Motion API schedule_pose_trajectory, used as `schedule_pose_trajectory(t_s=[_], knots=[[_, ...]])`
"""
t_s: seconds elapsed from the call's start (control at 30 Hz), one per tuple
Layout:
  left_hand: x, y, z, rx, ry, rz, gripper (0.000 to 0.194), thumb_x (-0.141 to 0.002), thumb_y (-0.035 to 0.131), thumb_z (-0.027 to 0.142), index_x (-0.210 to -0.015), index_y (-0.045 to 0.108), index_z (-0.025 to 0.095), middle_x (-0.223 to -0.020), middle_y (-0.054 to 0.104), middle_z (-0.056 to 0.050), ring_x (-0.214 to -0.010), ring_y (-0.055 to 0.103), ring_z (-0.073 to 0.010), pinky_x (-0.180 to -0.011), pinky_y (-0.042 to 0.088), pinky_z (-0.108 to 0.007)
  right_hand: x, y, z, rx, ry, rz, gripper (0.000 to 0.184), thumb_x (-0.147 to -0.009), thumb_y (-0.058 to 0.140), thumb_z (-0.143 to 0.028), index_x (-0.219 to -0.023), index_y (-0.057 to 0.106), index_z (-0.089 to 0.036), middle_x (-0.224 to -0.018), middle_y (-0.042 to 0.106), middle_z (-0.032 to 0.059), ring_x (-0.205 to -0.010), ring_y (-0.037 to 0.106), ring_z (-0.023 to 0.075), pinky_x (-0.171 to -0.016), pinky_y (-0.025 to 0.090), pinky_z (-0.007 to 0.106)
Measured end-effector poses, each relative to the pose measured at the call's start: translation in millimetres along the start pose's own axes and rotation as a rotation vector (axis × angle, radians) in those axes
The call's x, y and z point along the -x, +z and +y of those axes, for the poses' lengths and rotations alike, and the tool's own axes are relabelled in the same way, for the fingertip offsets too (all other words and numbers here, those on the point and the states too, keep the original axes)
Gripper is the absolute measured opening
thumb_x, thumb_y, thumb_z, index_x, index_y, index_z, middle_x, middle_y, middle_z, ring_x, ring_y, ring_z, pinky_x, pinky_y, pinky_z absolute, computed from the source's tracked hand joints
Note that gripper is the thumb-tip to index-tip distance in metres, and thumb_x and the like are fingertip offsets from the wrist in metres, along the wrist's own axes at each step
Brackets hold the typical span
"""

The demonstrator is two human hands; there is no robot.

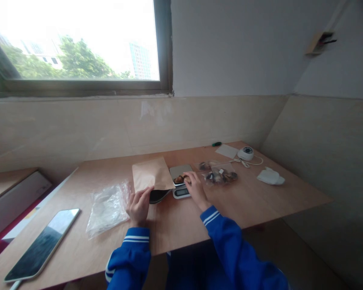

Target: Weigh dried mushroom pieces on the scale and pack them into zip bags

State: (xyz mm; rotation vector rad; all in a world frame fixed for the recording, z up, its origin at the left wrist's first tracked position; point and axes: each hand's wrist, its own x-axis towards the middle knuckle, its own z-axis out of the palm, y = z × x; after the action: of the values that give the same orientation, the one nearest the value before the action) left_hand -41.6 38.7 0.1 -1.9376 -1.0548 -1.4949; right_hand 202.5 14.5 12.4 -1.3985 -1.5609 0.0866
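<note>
My left hand [139,205] pinches the edge of a brown kraft paper bag [153,173]. The bag's mouth gapes towards me and shows a dark inside. My right hand [195,187] is closed at some brown pieces that look like dried mushrooms [178,179], over a small digital kitchen scale [181,193]. Whether those pieces rest on the scale or hang just above it, I cannot tell. The scale's display faces me, close to the bag's opening. Right of the scale lies a clear plastic bag with more dark dried mushrooms [221,176].
Clear plastic bags [109,207] lie left of the paper bag. A phone [44,243] with a cable is at the near left. Towards the right are a white dome camera [245,153], a crumpled white tissue [270,176], a paper sheet [226,151] and a green-handled tool [217,144].
</note>
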Motion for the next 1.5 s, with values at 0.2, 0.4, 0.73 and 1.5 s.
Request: schedule_pose_trajectory(t_s=[0.2,0.4,0.73,1.5], knots=[[0.5,0.4,1.1,-0.011,0.01,-0.001,0.031,-0.079,0.067,0.013,-0.104,0.07,0.031,-0.085,0.072,0.004,-0.071,0.058,-0.0109,-0.067,0.044,-0.02,-21.9,-9.4,2.8,-0.028,0.02,0.116,0.024,-0.083,0.053,-0.017,-0.106,0.06,-0.017,-0.105,0.06,0.01,-0.101,0.06,0.0221,-0.091,0.048,0.037],[0.4,-0.3,2.2,-0.013,0.005,-0.005,0.03,-0.08,0.065,0.013,-0.103,0.07,0.031,-0.084,0.072,0.003,-0.07,0.058,-0.0114,-0.066,0.044,-0.021,-62.4,5.8,20.9,-0.012,0.134,-0.035,0.021,-0.08,0.058,-0.019,-0.1,0.061,-0.015,-0.097,0.066,0.0095,-0.09,0.063,0.02,-0.083,0.05,0.035],[0.4,1.1,2.0,0.014,0.01,-0.019,0.031,-0.079,0.067,0.012,-0.104,0.07,0.03,-0.085,0.072,0.003,-0.07,0.058,-0.0118,-0.067,0.045,-0.021,-29.1,-2.8,28.5,0.251,-0.071,-0.25,0.022,-0.084,0.056,-0.017,-0.103,0.067,-0.019,-0.112,0.067,0.0095,-0.118,0.052,0.0248,-0.102,0.032,0.046],[0.7,1.7,3.0,0.067,-0.114,0.071,0.02,-0.083,0.063,0.017,-0.099,0.07,0.025,-0.082,0.073,0.0,-0.072,0.062,-0.0136,-0.07,0.048,-0.024,42.6,46.4,-102.3,0.124,-0.353,-0.457,0.039,-0.081,0.041,-0.002,-0.115,0.059,-0.009,-0.114,0.063,0.0143,-0.107,0.057,0.0227,-0.091,0.05,0.033]])
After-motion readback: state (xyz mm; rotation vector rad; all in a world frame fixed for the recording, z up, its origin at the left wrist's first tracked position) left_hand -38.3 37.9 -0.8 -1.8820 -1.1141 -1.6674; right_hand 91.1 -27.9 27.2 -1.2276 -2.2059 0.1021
